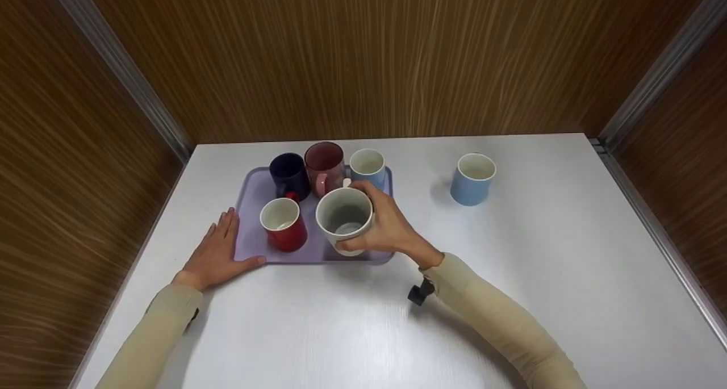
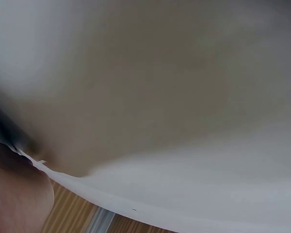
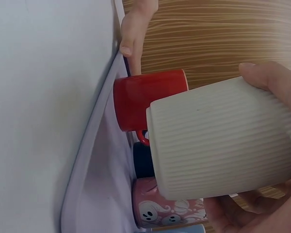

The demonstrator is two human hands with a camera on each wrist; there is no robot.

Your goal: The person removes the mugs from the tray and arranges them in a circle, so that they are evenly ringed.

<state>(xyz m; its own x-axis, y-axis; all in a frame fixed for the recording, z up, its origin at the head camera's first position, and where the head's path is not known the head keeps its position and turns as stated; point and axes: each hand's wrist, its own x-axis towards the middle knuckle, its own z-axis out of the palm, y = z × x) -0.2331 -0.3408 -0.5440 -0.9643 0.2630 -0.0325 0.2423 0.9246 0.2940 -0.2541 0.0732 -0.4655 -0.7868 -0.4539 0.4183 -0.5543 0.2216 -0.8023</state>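
My right hand grips a white ribbed mug round its side, thumb and fingers on opposite walls. In the right wrist view the mug's base hangs above the lilac tray, and its handle faces the back in the head view. On the tray's near left corner rests my left hand, fingers straight along the left edge and thumb along the front edge. Beside the held mug stands a red mug. Behind are a dark blue mug, a pink mug with ghost figures, and a light blue mug.
Another light blue mug stands on the white table, right of the tray. Wood-patterned panels rise behind and at both sides of the table. The left wrist view shows mostly blurred sleeve and table.
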